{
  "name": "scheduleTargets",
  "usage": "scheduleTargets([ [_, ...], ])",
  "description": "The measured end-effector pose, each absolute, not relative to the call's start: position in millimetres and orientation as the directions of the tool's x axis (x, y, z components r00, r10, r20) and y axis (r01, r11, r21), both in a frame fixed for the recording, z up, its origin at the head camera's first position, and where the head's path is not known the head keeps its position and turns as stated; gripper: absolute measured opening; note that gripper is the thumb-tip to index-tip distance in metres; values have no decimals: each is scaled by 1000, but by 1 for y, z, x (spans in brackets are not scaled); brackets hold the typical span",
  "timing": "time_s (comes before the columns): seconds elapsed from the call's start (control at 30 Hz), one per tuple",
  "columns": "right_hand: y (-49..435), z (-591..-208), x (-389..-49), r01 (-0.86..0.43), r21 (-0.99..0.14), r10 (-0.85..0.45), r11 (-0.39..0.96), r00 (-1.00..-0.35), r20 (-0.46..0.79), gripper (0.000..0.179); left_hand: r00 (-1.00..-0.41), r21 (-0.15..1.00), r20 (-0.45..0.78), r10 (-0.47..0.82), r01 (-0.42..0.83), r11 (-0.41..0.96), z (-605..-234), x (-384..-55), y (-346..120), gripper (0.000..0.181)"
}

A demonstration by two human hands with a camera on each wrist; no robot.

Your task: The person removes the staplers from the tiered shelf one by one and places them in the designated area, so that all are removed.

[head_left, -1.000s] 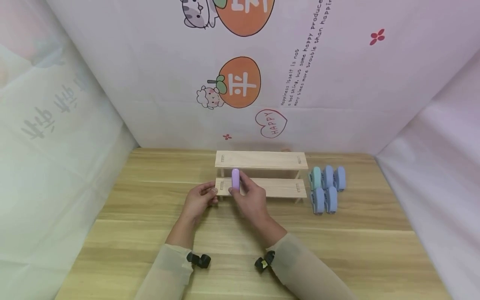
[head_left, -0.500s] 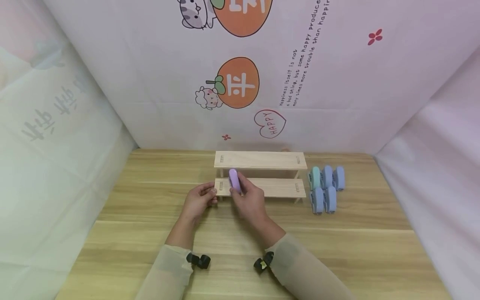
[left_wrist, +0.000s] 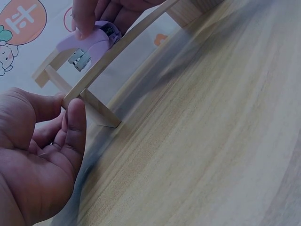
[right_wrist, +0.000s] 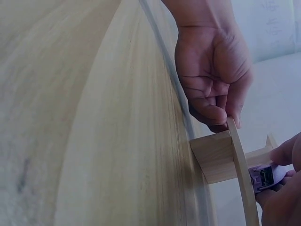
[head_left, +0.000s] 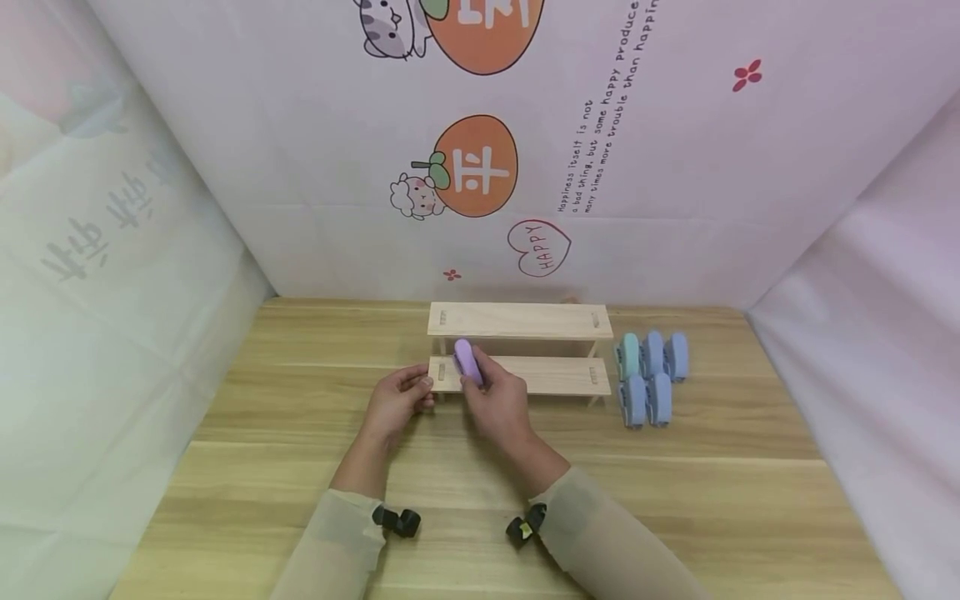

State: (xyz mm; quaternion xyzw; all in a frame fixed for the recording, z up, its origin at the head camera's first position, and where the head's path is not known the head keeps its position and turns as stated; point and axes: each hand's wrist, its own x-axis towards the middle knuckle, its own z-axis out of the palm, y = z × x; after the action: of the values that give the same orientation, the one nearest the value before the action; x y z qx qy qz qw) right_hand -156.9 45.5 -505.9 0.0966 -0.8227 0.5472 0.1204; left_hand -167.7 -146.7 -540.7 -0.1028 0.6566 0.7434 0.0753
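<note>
A two-tier wooden shelf (head_left: 555, 375) stands near the back of the table. My left hand (head_left: 393, 407) pinches the left end of its lower board between thumb and fingers, as the left wrist view shows closely. On that same board, towards the left, my right hand (head_left: 501, 407) grips a purple stapler (head_left: 465, 358) by its near part. The stapler slants, its far end pointing left. In the left wrist view the purple stapler (left_wrist: 87, 44) touches or nearly touches the board, its metal part facing the shelf's left end. My right fingers hide some of its body.
Right of the shelf, several blue staplers (head_left: 634, 402) and one green stapler (head_left: 629, 357) lie close together in two rows. The shelf's upper board (head_left: 521, 320) sits behind the lower one. A printed white cloth (head_left: 337, 167) hangs at the table's back edge.
My right hand has turned the purple stapler from nearly straight to slanted, its far end swinging left. The left hand keeps its hold on the shelf.
</note>
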Motion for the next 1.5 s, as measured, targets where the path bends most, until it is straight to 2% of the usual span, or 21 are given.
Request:
scheduleTargets([
  [0.4, 50, -505, -154, -323, -865, -2, 384, -937, 350, 47, -970, 964, -241, -28, -236, -120, -540, -167, -146, 41],
  [1.03, 67, -498, -148, -288, -910, 66, 299, -945, 321, 47, -964, 958, -265, -20, -261, -121, -538, -167, -146, 40],
  [1.5, 83, -497, -146, -276, -916, 104, 291, -943, 317, 47, -965, 960, -261, -7, -259, -103, -538, -165, -147, 41],
])
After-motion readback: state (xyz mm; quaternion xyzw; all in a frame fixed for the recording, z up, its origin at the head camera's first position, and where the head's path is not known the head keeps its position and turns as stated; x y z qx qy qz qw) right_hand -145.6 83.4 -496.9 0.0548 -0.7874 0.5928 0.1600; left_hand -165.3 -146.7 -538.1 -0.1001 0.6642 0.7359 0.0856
